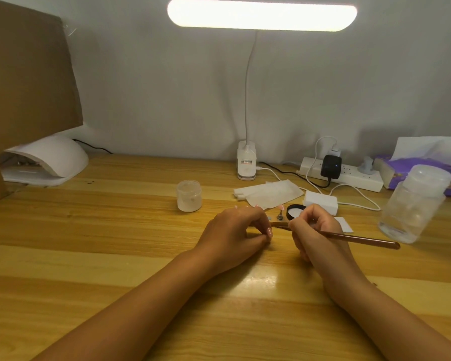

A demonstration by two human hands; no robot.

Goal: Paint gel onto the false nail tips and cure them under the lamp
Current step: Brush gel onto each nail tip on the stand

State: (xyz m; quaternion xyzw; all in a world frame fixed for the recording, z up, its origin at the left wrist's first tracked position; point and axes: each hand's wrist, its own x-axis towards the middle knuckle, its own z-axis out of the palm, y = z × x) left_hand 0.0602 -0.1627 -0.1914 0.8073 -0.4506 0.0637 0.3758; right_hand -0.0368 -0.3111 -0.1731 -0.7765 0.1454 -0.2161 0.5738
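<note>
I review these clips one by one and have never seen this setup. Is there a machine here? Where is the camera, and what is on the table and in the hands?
No machine: a person works with bare hands. The one picture comes from a camera worn on the head, looking down. The right hand grips a brown long-handled brush, its tip towards the left hand, whose fingers curl; what they hold, if anything, is hidden. On the striped wooden table stand a small clear jar with pale contents, a black round lid, a white dome-shaped curing lamp far left, a large clear plastic jar at right and a lit white desk lamp.
</note>
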